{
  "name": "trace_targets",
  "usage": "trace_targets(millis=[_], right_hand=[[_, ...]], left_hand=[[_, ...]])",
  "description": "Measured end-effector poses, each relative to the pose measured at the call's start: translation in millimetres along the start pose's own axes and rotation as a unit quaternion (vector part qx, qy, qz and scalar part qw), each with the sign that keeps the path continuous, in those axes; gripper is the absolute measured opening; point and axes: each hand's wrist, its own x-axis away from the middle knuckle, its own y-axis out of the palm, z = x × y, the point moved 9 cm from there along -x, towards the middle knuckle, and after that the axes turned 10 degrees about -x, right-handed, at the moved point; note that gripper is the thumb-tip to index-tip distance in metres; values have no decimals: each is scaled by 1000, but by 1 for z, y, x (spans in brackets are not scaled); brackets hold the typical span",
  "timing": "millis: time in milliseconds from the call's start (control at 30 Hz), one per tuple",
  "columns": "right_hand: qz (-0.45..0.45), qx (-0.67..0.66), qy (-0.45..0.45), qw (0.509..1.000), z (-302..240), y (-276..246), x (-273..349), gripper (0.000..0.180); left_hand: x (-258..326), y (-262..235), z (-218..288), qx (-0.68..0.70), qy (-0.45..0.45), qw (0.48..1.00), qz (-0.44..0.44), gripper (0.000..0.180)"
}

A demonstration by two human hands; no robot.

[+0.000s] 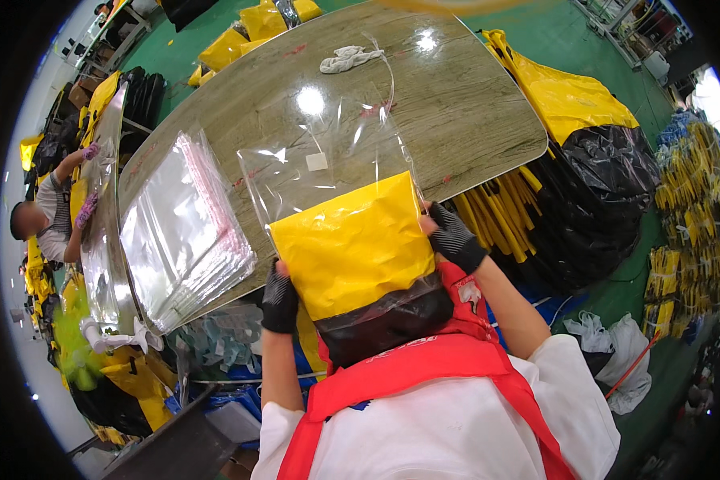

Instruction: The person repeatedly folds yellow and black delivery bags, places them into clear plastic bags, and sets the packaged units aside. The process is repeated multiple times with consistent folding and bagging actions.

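Observation:
A folded yellow and black item [356,248] sits partway inside a clear plastic bag [320,164] that lies over the near edge of a wood-grain table [472,112]. My left hand [279,298], in a black glove, grips the item's left edge. My right hand [450,234], also gloved, holds its right edge together with the bag's side. The black lower end of the item hangs off the table against my red apron [412,368].
A stack of clear bags [180,228] lies on the table's left. A white cloth [348,58] rests at the far end. Yellow and black goods are piled at right [592,160]. Another person [52,212] works at the far left.

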Motion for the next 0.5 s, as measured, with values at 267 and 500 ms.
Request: trace_targets(millis=[267, 500], right_hand=[[-85, -19, 25, 996, 48, 30, 109, 85], [8, 48, -128, 991, -64, 27, 52, 95]], left_hand=[[89, 27, -73, -238, 52, 969, -48, 63], [47, 107, -4, 155, 42, 985, -56, 72]])
